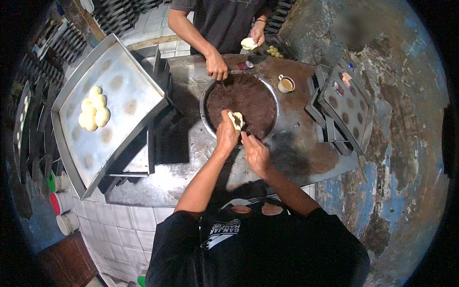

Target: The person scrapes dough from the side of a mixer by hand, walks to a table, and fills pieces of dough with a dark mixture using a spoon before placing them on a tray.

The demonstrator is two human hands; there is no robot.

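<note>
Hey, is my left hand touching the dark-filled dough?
Touching. The head view shows your left hand holding the dark-filled dough directly, with no gap.

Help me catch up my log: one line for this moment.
left hand: holding dough | right hand: beside dough, grip unclear | bowl: dark filling

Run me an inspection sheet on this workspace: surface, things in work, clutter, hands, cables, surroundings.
Surface: worn table, stained brown in patches.
Things in work: round basin of dark crumbly filling; opened dough piece with dark filling inside; dough balls clustered on the left tray.
Clutter: cup of tan drink and small packet beside the basin.
Hands: left hand holds the dough piece; right hand points toward it, any tool in it unclear.
Cables: nothing seen.
Surroundings: co-worker opposite, one hand over the basin, the other holding dough; stacked trays right.
</note>
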